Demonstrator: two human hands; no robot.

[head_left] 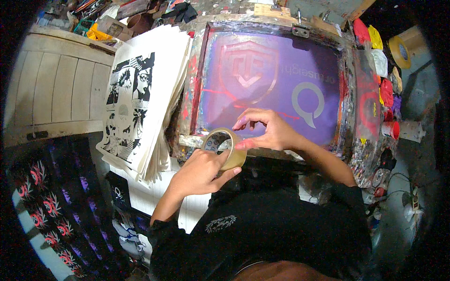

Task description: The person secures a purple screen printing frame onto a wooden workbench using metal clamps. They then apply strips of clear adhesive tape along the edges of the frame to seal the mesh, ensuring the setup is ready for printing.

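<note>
Cluttered print-shop counter (61,89), purple screen frame (272,79) on it. Left hand (199,171) grip wraps tape roll (224,149) at frame's near edge; right hand (265,131) fingertips pinch roll's rim. Likely finding tape end; next: peel it free.

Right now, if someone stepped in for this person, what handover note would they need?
Left hand: grips a roll of clear packing tape from below, held at the near edge of the screen-printing frame.
Right hand: fingertips pinch at the top of the roll, apparently at the tape's end; no pulled strip is visible.
The frame lies flat with purple mesh, a shield design and a speech-bubble design showing. A stack of printed sheets lies to its left; paint pots stand along the right edge.
Done: roll picked up.
Left: no fresh tape can be seen on the frame.
</note>
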